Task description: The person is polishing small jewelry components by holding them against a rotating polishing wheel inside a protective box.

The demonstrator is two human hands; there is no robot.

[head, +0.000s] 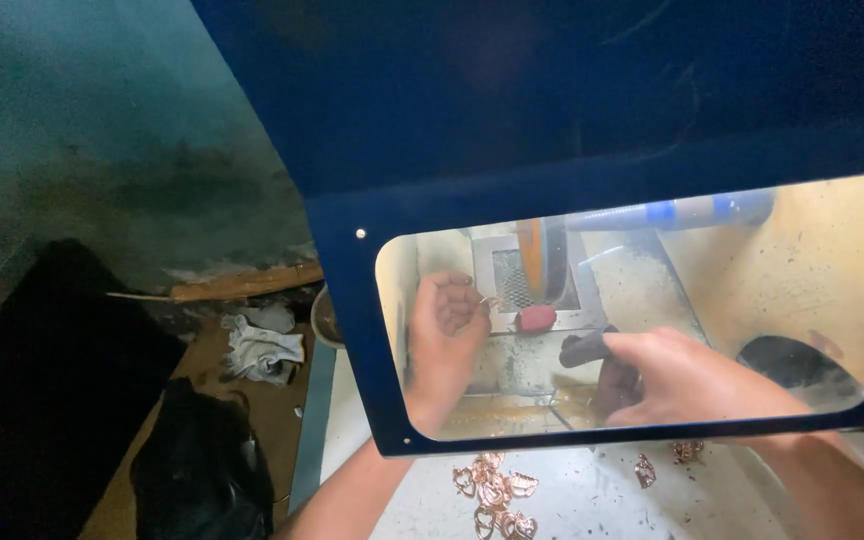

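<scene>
Copper pieces (497, 495) lie below the blue guard (592, 110); left fingers (457, 300) curled shut, right fingers (617, 350) grip a dark tool (584, 350)

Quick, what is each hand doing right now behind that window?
Left hand: fingers curled shut on a small thin piece, too small to identify.
Right hand: closed around a dark block.

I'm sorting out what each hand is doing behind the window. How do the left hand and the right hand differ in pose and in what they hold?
The left hand is raised, palm toward the camera, its fingers curled around something small near the polishing wheel; the right hand lies lower, back up, reaching leftward. The right hand grips a dark stubby piece, while what the left hand pinches is too small to tell. Both are bare and seen through the clear shield window.
</scene>
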